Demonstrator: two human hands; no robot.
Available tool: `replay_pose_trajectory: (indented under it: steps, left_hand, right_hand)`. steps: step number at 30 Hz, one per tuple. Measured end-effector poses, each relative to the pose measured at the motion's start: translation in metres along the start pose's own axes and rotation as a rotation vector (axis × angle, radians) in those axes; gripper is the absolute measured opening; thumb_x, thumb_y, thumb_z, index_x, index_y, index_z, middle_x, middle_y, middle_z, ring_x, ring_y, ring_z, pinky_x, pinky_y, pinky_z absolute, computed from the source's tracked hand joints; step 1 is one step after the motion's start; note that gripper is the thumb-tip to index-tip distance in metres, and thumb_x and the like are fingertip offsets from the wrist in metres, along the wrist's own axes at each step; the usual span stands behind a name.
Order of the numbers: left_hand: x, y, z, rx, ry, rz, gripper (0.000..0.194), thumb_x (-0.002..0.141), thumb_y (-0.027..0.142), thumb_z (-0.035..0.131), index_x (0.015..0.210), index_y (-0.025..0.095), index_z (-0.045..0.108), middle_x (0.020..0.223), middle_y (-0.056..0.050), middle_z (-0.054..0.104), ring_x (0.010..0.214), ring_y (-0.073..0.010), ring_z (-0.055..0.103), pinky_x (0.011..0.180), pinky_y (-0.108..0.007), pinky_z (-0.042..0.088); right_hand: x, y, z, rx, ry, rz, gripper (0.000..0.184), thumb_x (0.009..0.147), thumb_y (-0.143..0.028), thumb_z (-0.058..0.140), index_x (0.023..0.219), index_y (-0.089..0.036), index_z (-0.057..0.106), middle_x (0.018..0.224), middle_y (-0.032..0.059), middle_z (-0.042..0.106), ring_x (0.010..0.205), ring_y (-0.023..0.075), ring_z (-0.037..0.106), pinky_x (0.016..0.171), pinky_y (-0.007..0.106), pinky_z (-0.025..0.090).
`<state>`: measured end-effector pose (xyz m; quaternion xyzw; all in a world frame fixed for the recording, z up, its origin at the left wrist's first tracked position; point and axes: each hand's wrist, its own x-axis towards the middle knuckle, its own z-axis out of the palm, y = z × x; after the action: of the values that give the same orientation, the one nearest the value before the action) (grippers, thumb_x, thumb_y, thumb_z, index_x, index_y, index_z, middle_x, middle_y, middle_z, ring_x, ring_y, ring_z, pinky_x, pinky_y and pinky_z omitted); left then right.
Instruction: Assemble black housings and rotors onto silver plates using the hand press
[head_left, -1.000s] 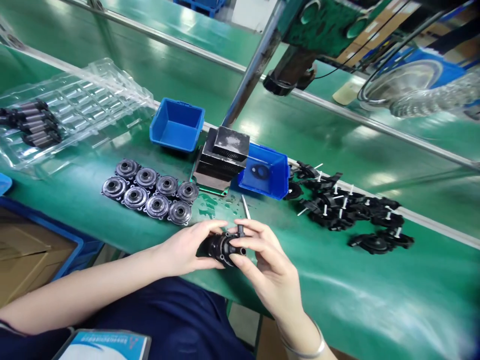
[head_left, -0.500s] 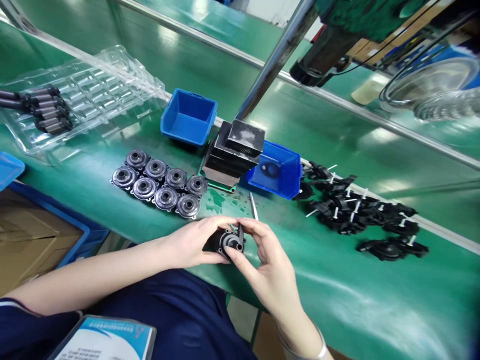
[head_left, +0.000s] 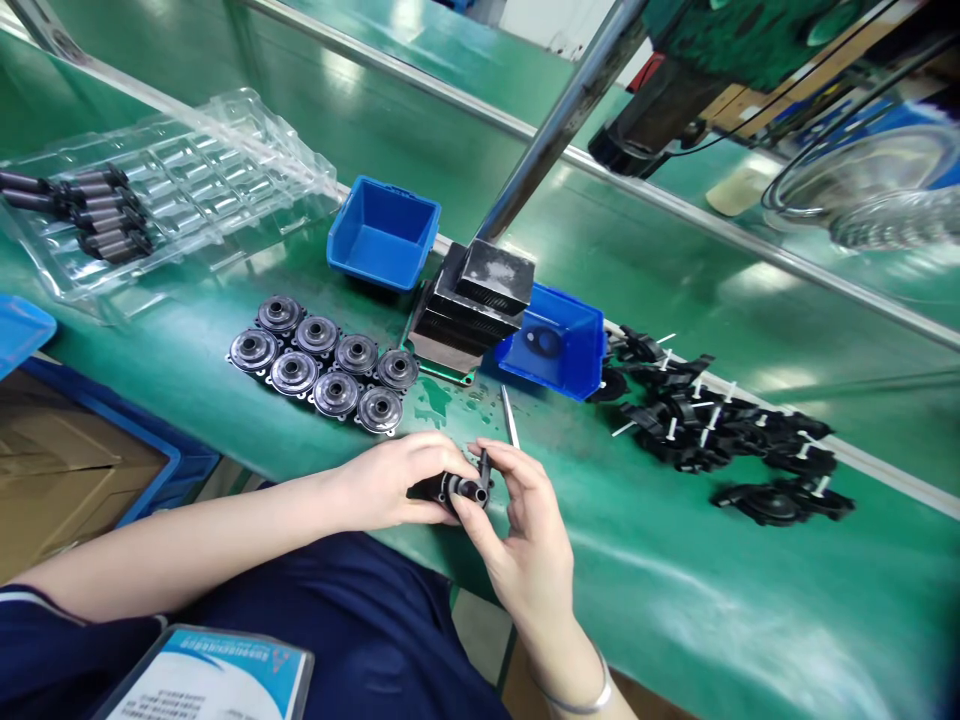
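Note:
A small black pump body with pipe stubs (head_left: pixel 459 493) is between my two hands, above the front edge of the bench. My left hand (head_left: pixel 409 480) is closed round its rear part, which is mostly hidden by the palm and fingers. From the other side, my right hand (head_left: pixel 525 525) grips the pump's front, the thumb beside the round stub and the fingers at the side stub. Just beyond the hands lies a slim metal tool like tweezers (head_left: pixel 510 416). Two rows of round black pump parts (head_left: pixel 336 393) stand to the left of it.
Behind the hands is a dark metal block fixture (head_left: pixel 469 310) between a blue bin (head_left: pixel 382 240) and a second blue bin (head_left: pixel 551 345). Black parts with white shafts (head_left: pixel 697 420) are heaped at right. A clear tray (head_left: pixel 202 190) with dark cylinders (head_left: pixel 112 220) lies at left.
The pump has tilted and turned a little in my hands, its front stub now pointing more to the right. My right hand has shifted slightly left; my left fingers have closed further over it.

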<state>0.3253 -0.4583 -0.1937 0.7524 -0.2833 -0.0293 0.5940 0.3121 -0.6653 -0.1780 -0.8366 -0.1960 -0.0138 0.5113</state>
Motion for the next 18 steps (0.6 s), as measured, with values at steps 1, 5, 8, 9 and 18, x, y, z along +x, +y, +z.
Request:
replay_pose_trajectory:
  steps: [1,5,8,9,18]
  left_hand:
    - [-0.001,-0.001,0.001,-0.003,-0.003,-0.011,0.034,0.090,0.030,0.076,0.121,0.024,0.064,0.117,-0.009,0.069,0.116,-0.0234,0.066,0.104,-0.038,0.054]
    - [-0.002,0.010,0.001,0.007,0.038,0.028,0.034,0.089,0.030,0.077,0.120,0.022,0.066,0.115,-0.010,0.070,0.112,-0.0241,0.067,0.101,-0.039,0.056]
    - [0.010,0.039,-0.021,0.062,0.057,0.118,0.037,0.088,0.030,0.079,0.122,0.022,0.066,0.115,-0.011,0.071,0.109,-0.0231,0.069,0.095,-0.035,0.058]
    - [0.019,0.051,-0.033,0.106,0.071,0.167,0.039,0.087,0.029,0.080,0.123,0.023,0.065,0.116,-0.011,0.071,0.109,-0.0225,0.069,0.095,-0.034,0.058]
    - [0.133,0.064,-0.135,0.174,0.291,0.047,0.046,0.074,0.027,0.088,0.112,0.019,0.063,0.106,-0.002,0.070,0.097,-0.0187,0.070,0.094,-0.034,0.057]
  right_hand:
    - [0.000,0.001,0.001,0.000,0.000,-0.001,0.047,0.095,-0.026,0.071,0.138,-0.028,0.052,0.134,0.0108,0.059,0.131,0.0264,0.056,0.114,0.053,0.047]
    - [0.004,0.000,-0.007,0.040,-0.075,-0.008,0.052,0.095,-0.035,0.071,0.142,-0.030,0.049,0.138,0.0110,0.057,0.133,0.0270,0.055,0.116,0.052,0.046]
    - [0.026,-0.011,-0.030,0.137,-0.167,-0.055,0.060,0.096,-0.054,0.065,0.147,-0.028,0.046,0.144,0.0138,0.053,0.136,0.0294,0.054,0.117,0.052,0.046]
    - [0.038,-0.017,-0.041,0.156,-0.149,-0.093,0.061,0.097,-0.056,0.063,0.147,-0.027,0.046,0.144,0.0144,0.053,0.137,0.0298,0.054,0.117,0.052,0.046]
    - [0.224,-0.133,-0.151,0.013,0.484,-0.616,0.052,0.098,-0.034,0.061,0.147,-0.018,0.052,0.148,0.0141,0.049,0.140,0.0256,0.051,0.107,0.039,0.046]
